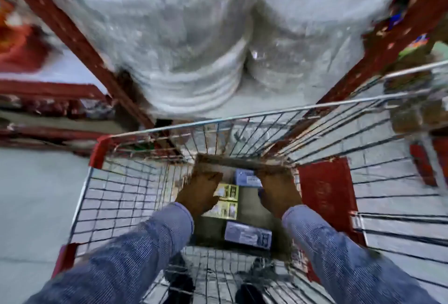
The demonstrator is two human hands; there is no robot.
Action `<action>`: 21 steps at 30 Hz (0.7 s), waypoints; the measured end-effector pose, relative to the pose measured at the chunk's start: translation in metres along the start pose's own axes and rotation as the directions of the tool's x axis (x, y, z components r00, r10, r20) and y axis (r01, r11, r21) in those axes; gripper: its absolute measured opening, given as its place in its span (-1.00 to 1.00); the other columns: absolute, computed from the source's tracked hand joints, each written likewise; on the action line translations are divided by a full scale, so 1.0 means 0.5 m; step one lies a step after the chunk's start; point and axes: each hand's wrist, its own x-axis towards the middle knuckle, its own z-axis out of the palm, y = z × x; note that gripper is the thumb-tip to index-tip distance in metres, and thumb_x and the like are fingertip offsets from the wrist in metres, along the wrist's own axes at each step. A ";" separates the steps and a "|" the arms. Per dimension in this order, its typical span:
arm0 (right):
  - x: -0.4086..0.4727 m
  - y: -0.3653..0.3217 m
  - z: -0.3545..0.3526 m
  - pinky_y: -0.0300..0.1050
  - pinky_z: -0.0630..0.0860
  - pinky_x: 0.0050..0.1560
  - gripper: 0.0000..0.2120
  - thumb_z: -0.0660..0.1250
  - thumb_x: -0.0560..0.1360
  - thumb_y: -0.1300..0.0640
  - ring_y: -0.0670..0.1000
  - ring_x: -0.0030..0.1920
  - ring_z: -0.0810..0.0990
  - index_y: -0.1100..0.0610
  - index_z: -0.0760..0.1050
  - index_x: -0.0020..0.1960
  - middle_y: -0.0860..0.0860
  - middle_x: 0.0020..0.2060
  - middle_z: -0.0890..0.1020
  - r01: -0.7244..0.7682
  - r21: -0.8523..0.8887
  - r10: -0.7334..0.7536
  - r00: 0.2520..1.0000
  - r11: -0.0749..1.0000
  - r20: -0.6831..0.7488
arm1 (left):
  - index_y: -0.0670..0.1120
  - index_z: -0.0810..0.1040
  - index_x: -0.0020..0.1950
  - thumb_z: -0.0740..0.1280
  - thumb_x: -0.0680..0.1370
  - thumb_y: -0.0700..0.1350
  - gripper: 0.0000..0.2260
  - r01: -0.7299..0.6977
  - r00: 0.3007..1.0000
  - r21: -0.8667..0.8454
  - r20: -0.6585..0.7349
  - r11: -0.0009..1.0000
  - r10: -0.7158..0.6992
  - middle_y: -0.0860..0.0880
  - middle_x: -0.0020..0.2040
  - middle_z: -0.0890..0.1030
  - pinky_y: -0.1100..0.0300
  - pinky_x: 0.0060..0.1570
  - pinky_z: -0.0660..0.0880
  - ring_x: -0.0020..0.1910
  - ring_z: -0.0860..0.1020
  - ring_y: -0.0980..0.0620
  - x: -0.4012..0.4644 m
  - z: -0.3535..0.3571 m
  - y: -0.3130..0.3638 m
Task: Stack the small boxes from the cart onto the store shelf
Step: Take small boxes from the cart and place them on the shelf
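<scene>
Red steel shelf (80,44) uprights frame the background, with plastic-wrapped stacks of white plates (194,80) filling the bay straight ahead; the whole view is motion-blurred. Below, a wire cart (116,197) with red corner guards stands against the shelf front. A shallow cardboard tray (242,162) sits in the cart's basket and carries the small boxes: two yellow-green boxes (226,200) side by side near the tray's left edge, a blue-white box (247,177) toward its far edge, and a second blue-white box (248,234) at its near edge.

Both arms, in blue sleeves, reach down into the basket. The left hand (197,193) lies over the tray's left edge, touching or just above the yellow-green boxes; the right hand (278,191) lies at the tray's right edge beside the far blue-white box. Blur hides the fingers, so whether either grip is spread, pressed together, or pinching a box or the tray wall cannot be told.

Handling, as judged: the boxes look like light printed cartons, stiff at the edges but dentable on the broad faces, with smooth, slightly slippery card. Each is best taken across its two long side faces, thumb opposing fingers, near the middle. The tray itself seems soft and worn, so lifting it loaded would call for support at both ends.
</scene>
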 end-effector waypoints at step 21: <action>0.044 0.018 0.015 0.06 0.58 0.01 -0.43 0.47 0.33 0.21 0.20 0.17 0.50 0.22 0.35 0.28 0.19 0.18 0.51 0.001 0.008 -0.001 1.000 1.000 -0.029 | -0.14 0.43 0.36 0.53 0.42 -0.07 -0.44 -0.177 0.978 0.140 0.136 0.974 0.158 -0.15 0.33 0.52 -0.04 0.22 0.50 0.28 0.50 -0.15 0.033 -0.077 0.001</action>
